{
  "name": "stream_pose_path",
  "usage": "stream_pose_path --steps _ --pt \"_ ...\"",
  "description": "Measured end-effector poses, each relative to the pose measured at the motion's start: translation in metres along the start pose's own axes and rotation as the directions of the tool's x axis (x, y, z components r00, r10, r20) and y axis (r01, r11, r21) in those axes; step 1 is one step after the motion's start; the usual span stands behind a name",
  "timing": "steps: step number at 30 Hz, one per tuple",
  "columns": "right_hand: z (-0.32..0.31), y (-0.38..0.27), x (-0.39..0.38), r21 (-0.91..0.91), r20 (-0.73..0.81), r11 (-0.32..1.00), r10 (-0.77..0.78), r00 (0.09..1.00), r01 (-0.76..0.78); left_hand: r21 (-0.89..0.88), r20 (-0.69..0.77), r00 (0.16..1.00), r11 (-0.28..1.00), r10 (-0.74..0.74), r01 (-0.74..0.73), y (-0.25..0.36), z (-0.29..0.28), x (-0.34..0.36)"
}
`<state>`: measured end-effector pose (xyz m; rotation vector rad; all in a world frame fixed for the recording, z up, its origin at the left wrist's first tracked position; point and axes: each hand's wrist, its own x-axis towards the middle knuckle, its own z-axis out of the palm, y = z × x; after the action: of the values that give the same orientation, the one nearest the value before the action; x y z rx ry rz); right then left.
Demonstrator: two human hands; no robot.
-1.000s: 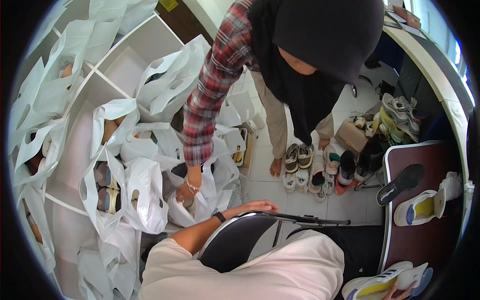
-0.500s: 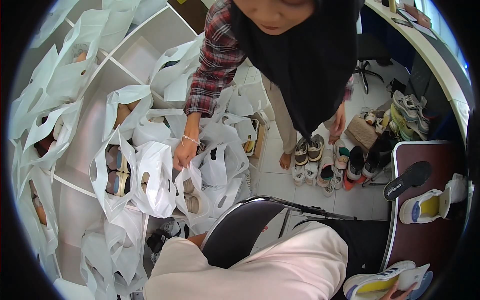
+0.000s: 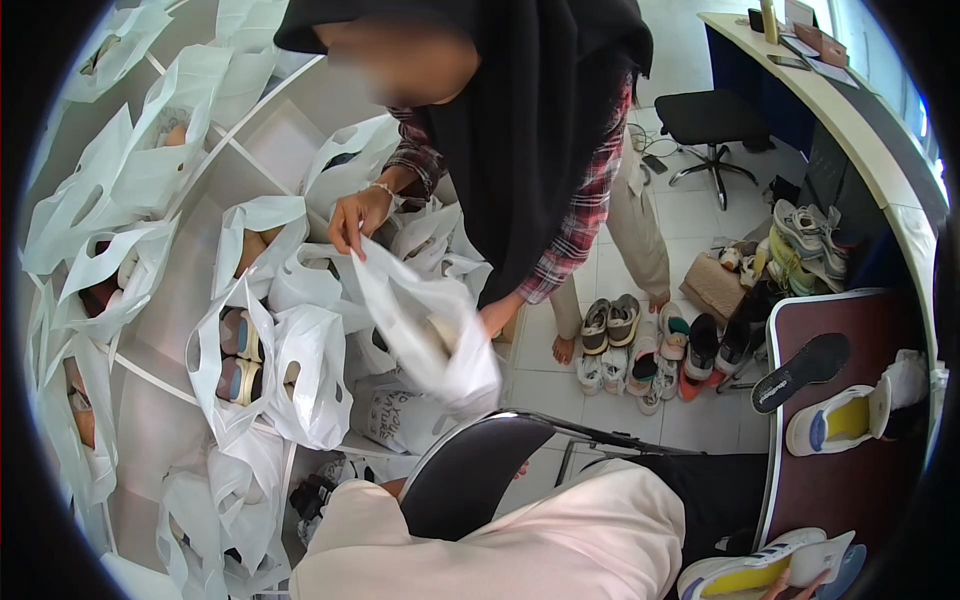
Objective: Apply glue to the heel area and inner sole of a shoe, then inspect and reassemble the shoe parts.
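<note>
My left hand [image 3: 521, 469] is mostly hidden behind the black chair back [image 3: 470, 470]; only fingertips show, so what it touches is unclear. At the lower right, my right hand [image 3: 795, 588] grips the white sneaker [image 3: 725, 570] with dark stripes and a yellow insole, around its pale tongue. A second white sneaker [image 3: 830, 425] and a black insole [image 3: 800, 372] rest on the maroon seat [image 3: 820, 480] beside it.
A co-worker [image 3: 520, 150] in plaid and a black head covering lifts a white plastic bag [image 3: 430, 330]. White cubbies [image 3: 160, 390] hold several bagged shoes. Shoe pairs [image 3: 620, 330] line the tiled floor; a stool [image 3: 715, 120] and curved counter [image 3: 820, 70] stand behind.
The co-worker has leaned left and raised a bag out from among the others. My left arm has drawn behind the chair back, leaving just fingertips visible. My right hand remains on the sneaker.
</note>
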<state>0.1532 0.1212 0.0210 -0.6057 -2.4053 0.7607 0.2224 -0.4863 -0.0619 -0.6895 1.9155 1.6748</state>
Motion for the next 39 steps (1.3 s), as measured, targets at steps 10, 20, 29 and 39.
stream_pose_path --steps 10,20,29,39 --pt "0.003 -0.001 0.000 0.119 0.005 0.992 -0.049 0.999 0.048 0.444 0.285 0.952 0.896 -0.113 -0.027 0.058 -0.020 0.052" --pt "0.003 0.023 0.005 0.065 0.026 0.998 -0.025 0.999 0.023 0.579 0.586 0.789 0.776 -0.184 -0.249 0.283 0.052 0.101" --pt "0.017 0.052 -0.002 0.387 0.067 0.905 0.165 0.984 -0.178 0.232 0.955 0.295 0.676 -0.021 -0.699 0.325 0.219 0.123" --pt "0.034 0.063 -0.006 0.620 0.030 0.764 0.206 0.978 -0.180 -0.218 0.952 -0.072 0.492 0.298 -0.843 0.258 0.362 0.117"
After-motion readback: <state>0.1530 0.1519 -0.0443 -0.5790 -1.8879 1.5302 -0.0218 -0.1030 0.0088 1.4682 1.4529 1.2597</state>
